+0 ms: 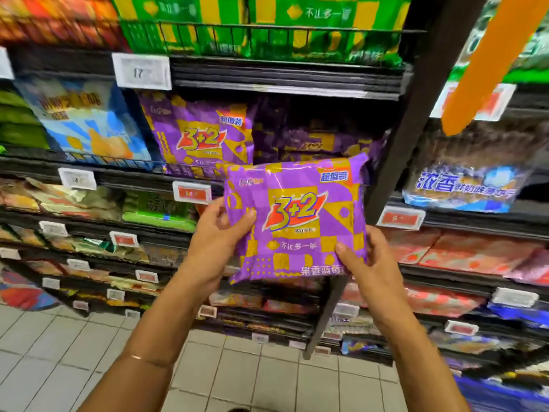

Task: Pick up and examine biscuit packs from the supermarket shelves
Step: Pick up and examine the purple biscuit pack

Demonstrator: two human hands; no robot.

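Supermarket aisle, black shelves (285,75) packed with snack bags, white tile floor below. Purple "3+2" biscuit pack (297,218) off shelf, held in mid-air before shelf upright, front face toward camera. Left hand (218,236) grips pack's left edge, thumb on front. Right hand (364,257) grips lower right corner, fingers curled behind. Matching purple pack (202,135) on shelf just behind. Judgement: pick-up done, examination under way; back face unchecked, other packs left.
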